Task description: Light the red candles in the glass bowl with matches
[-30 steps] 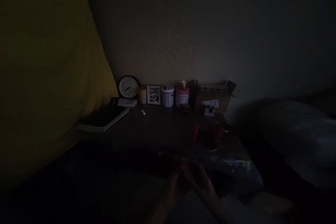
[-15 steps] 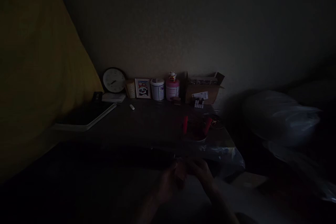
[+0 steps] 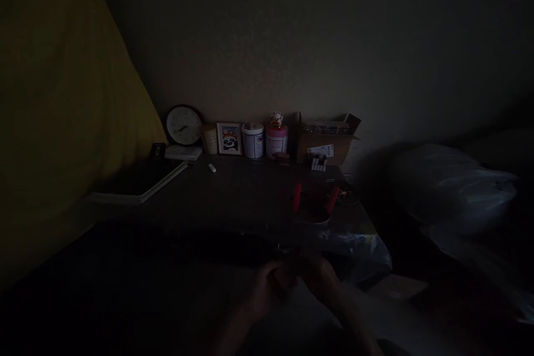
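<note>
The view is very dark. Near the bottom centre, in front of the table's edge, my left hand (image 3: 263, 285) is closed around a small brownish box-like object (image 3: 284, 277). My right hand (image 3: 316, 273) is close beside it with bent fingers, at the object's upper right; whether it grips anything is too dark to tell. Beyond my hands, two red candles (image 3: 297, 197) (image 3: 332, 200) stand on a dark round plate (image 3: 314, 220) on the table (image 3: 246, 194).
Along the wall stand a clock (image 3: 183, 125), a panda picture (image 3: 230, 139), two tubs (image 3: 252, 142) (image 3: 276, 143) and an open cardboard box (image 3: 325, 147). A large book-like item (image 3: 137, 186) lies at left. Plastic bags (image 3: 450, 189) bulge at right.
The view has shifted slightly, so the table items sit a little farther right. My right hand has turned a little and moved closer over the small object; my left hand still holds it.
</note>
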`<action>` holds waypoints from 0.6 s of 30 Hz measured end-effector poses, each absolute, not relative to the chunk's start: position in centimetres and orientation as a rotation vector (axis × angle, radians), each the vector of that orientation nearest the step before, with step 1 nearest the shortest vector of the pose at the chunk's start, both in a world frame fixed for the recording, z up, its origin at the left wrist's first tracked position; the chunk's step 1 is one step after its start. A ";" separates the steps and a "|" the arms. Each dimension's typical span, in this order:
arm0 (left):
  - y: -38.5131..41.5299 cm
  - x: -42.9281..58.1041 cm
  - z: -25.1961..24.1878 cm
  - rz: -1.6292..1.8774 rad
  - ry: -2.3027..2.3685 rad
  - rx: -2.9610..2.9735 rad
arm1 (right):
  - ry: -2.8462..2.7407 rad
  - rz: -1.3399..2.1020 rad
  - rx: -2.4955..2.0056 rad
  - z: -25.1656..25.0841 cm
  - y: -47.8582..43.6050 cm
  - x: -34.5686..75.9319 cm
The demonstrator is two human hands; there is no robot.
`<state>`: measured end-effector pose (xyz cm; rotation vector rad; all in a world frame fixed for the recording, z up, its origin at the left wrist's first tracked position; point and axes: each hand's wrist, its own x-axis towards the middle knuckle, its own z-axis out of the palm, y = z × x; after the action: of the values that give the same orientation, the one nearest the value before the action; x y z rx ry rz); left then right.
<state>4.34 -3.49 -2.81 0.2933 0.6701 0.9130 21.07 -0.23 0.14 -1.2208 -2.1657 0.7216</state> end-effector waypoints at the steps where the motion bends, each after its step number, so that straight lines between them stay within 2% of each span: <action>1: -3.4 4.3 -3.3 0.904 0.684 0.296 | -2.235 0.663 -1.228 -0.2 -0.2 21.2; 5: -3.3 4.5 -4.6 0.881 0.737 0.307 | -2.317 0.558 -1.295 -1.4 -0.2 21.3; 18: -3.3 4.8 -5.2 0.907 0.769 0.284 | -2.322 0.559 -1.244 -2.3 -0.2 21.3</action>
<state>4.81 -3.29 -5.23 0.2835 0.7694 0.9075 21.31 -0.25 -2.26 -1.2441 -2.3220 0.5587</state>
